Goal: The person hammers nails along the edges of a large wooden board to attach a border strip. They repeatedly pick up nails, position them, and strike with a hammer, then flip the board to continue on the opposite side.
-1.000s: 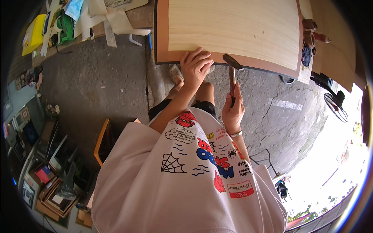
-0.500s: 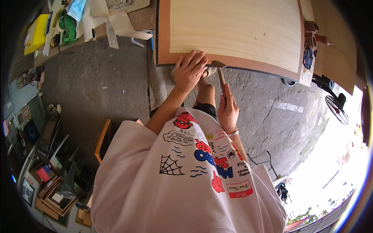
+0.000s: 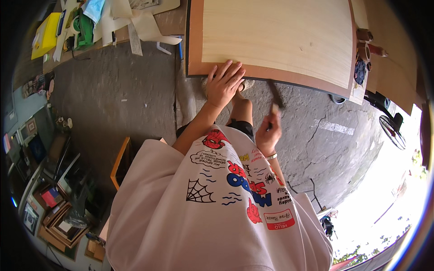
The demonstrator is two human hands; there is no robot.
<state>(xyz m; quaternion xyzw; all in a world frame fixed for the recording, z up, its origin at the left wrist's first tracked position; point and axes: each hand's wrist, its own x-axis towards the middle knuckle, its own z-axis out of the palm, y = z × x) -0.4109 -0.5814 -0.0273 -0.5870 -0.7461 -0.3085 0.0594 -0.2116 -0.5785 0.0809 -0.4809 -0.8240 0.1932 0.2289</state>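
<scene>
A large pale wooden panel [image 3: 271, 34] with a brown taped border and a thin dark edge lies in front of me. My left hand [image 3: 221, 86] rests flat across its near edge, fingers stretched out over the brown border, holding nothing. To the right, my right hand [image 3: 269, 133] is closed round the handle of a hammer [image 3: 275, 96]. The hammer is smeared by motion and held off the panel's near edge, over the floor. Part of its handle is hidden in my fingers.
Paper strips [image 3: 144, 31], a green tape dispenser [image 3: 84, 29] and a yellow box [image 3: 45, 36] crowd the table at far left. Tape rolls [image 3: 363, 50] lie right of the panel. A black fan [image 3: 391, 130] stands at the right, an orange wooden frame piece [image 3: 120, 162] at my left.
My right hand has swung the hammer away from the panel's near edge, to the right and toward me. My left hand stays on the edge. The whole view has shifted slightly.
</scene>
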